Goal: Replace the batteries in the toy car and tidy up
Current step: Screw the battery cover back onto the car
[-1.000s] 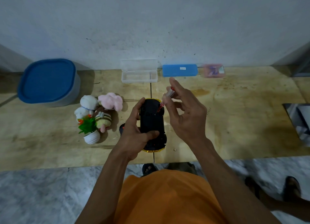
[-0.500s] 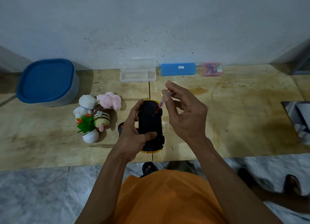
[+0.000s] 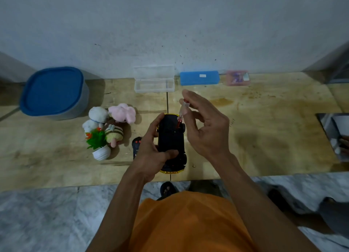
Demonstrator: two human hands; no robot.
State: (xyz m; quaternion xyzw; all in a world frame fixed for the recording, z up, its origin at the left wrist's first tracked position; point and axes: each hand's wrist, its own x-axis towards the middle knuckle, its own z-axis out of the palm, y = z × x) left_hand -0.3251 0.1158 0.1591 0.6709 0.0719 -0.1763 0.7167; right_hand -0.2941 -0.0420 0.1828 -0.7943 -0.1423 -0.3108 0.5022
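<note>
A yellow toy car (image 3: 171, 138) lies upside down on the counter, its black underside facing up. My left hand (image 3: 151, 153) grips it from the left, thumb pressed on the underside. My right hand (image 3: 204, 129) pinches a small screwdriver (image 3: 182, 112) with a clear handle and red shaft. The tip touches the far end of the car's underside. A black remote control (image 3: 136, 145) lies on the counter just left of the car, partly hidden by my left hand.
An open clear plastic case (image 3: 154, 84), a blue case (image 3: 199, 77) and a small pink box (image 3: 237, 77) line the wall. Plush toys (image 3: 113, 119) and a small potted plant (image 3: 99, 144) stand at left, next to a blue-lidded tub (image 3: 53, 92). The counter edge (image 3: 56, 183) runs in front.
The fingers of my right hand have shifted around the screwdriver handle while its tip stays on the car. My left hand and the car have not moved.
</note>
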